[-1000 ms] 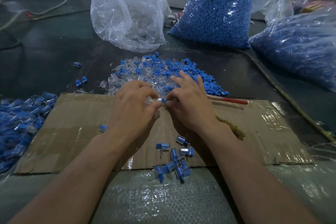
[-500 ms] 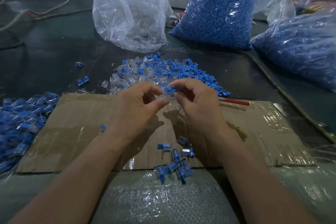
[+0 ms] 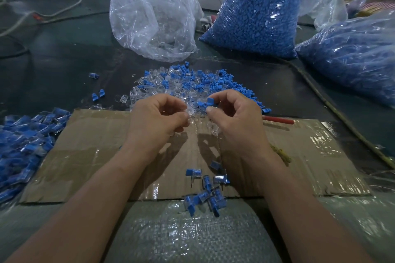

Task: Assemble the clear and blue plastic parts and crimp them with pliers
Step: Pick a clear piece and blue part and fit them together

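We see a small assembly workshop: bulging sacks of blue parts [image 3: 254,17], loose heaps [image 3: 192,83], a cardboard work mat [image 3: 96,145].

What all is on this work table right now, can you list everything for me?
cardboard: one, brown, near centre.
clear bag: one, transparent, far centre.
blue-filled bags: two, blue, far right.
loose parts pile: one, clear and blue, beyond the cardboard.
joined pieces: small cluster, blue and clear, cardboard's near edge.
side heap: one, mostly blue, left of cardboard.
red handle: one, red, cardboard's far edge, partly hidden.
left hand: one, pinches clear part.
right hand: one, pinches blue part.
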Action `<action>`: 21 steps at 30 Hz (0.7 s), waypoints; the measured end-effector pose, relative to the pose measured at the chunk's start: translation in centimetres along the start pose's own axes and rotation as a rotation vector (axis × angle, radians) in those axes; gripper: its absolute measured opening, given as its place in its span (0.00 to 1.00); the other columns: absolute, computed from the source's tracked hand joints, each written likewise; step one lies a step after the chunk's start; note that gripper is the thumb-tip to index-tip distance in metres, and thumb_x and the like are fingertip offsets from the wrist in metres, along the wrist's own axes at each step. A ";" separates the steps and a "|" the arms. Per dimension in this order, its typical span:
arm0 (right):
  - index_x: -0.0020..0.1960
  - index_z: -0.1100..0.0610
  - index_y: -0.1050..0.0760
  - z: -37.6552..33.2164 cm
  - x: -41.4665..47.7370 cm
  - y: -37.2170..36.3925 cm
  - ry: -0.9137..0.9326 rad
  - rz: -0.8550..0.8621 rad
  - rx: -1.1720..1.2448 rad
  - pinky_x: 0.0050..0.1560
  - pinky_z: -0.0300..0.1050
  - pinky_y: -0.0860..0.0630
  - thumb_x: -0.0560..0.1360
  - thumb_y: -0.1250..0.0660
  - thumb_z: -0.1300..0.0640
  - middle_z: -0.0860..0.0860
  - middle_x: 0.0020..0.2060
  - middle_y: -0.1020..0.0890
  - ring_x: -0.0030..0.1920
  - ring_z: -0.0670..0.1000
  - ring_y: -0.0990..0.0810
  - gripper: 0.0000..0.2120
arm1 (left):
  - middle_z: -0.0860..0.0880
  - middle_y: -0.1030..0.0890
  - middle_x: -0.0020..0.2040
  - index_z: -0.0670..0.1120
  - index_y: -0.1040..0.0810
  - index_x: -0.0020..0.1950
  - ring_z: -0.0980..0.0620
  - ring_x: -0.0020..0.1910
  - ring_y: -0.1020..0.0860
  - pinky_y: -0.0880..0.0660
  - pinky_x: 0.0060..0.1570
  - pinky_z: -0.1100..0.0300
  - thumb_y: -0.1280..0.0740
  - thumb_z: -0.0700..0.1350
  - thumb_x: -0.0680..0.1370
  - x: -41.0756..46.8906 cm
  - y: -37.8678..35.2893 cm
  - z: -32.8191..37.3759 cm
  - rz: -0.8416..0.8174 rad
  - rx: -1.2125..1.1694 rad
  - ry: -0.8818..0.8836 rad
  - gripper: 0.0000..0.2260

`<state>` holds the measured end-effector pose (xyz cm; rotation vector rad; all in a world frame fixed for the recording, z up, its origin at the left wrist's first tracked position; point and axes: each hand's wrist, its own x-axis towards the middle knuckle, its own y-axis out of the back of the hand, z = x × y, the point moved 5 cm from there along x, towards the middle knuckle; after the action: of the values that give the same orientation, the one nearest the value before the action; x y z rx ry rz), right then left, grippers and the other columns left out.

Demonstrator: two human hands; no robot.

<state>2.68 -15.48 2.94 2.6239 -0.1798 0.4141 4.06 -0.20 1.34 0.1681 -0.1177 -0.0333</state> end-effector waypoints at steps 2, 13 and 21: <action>0.40 0.45 0.28 0.0 0.0 0.1 -0.041 -0.004 0.052 0.33 0.38 0.25 0.72 0.32 0.62 0.47 0.31 0.24 0.30 0.42 0.27 0.12 | 0.48 0.19 0.34 0.45 0.23 0.39 0.58 0.31 0.20 0.25 0.32 0.70 0.31 0.34 0.71 -0.1 -0.2 0.1 -0.016 0.002 -0.006 0.07; 0.41 0.51 0.26 0.1 -0.1 -0.5 -0.097 -0.118 0.211 0.35 0.35 0.23 0.71 0.30 0.65 0.51 0.35 0.21 0.33 0.46 0.20 0.10 | 0.45 0.17 0.34 0.42 0.24 0.41 0.50 0.33 0.17 0.21 0.31 0.61 0.31 0.35 0.72 -0.1 -0.7 -0.4 -0.076 -0.109 0.071 0.04; 0.39 0.49 0.25 -0.1 0.0 -0.8 -0.010 -0.151 0.097 0.38 0.33 0.25 0.68 0.28 0.64 0.47 0.36 0.21 0.36 0.42 0.23 0.11 | 0.46 0.17 0.33 0.43 0.23 0.41 0.51 0.29 0.18 0.23 0.28 0.65 0.31 0.35 0.72 -0.2 -0.8 -0.4 -0.094 -0.102 0.065 0.04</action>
<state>2.85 -14.71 2.65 2.7117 0.0366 0.3664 3.93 -0.90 0.84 0.0721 -0.0430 -0.1269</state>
